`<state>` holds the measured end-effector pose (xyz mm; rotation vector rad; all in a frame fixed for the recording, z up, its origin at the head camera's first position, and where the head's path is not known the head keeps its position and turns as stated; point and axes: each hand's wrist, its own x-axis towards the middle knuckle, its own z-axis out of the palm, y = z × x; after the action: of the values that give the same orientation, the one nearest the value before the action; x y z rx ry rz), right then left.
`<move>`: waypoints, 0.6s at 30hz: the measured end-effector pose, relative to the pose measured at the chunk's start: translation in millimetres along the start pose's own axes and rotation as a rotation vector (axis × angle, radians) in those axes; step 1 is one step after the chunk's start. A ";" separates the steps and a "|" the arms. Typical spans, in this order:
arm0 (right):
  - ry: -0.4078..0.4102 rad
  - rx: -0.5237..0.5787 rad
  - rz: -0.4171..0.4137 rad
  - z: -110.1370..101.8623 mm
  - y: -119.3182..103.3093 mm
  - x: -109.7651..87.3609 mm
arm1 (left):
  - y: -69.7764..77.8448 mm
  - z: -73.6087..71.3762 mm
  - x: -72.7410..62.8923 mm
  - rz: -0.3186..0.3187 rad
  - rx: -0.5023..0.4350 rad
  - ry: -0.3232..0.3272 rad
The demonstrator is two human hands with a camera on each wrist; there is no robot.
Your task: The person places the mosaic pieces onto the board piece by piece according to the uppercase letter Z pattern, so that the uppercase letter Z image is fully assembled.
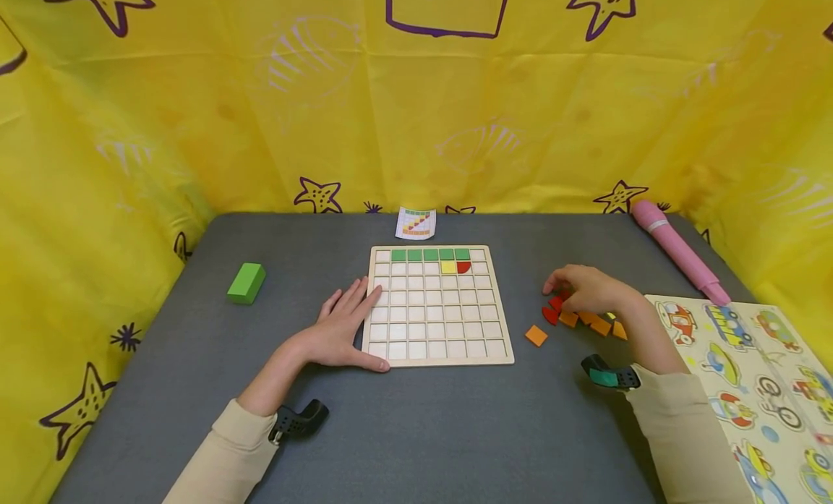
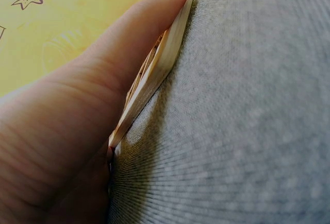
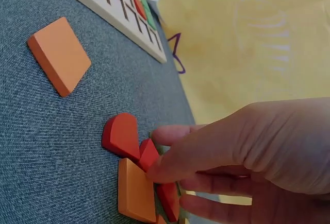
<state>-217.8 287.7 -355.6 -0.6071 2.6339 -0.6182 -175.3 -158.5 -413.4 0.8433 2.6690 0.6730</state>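
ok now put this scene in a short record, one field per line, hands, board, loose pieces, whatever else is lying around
left hand: rests at the left side of the board, thumb at its near left corner
right hand: fingertips among the red pieces; grip unclear
board: five green squares in the far row; yellow square and red quarter-round in the next
loose pieces: mostly red and orange, right of the board; one orange square lies apart
card: beyond the board
far left: green block
right side: pink rod, picture board
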 end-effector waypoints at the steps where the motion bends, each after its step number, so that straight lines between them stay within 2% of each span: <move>1: 0.005 -0.002 0.003 -0.1 0.3 0.4 | 0.8 -0.8 0.0 0.000 -0.001 -0.001; 7: 0.026 0.008 0.017 0.0 1.2 0.3 | 0.2 0.2 0.9 -0.005 0.006 -0.003; 14: 0.008 0.036 -0.001 3.3 0.0 -2.8 | 2.3 -0.3 0.9 -0.011 0.002 -0.008; 18: 0.067 0.034 -0.030 7.9 0.7 0.2 | 2.1 -0.9 0.9 -0.010 0.004 -0.009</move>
<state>-214.7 285.5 -362.6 -0.6270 2.6749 -0.7024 -175.4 -156.8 -411.7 0.8312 2.6656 0.6607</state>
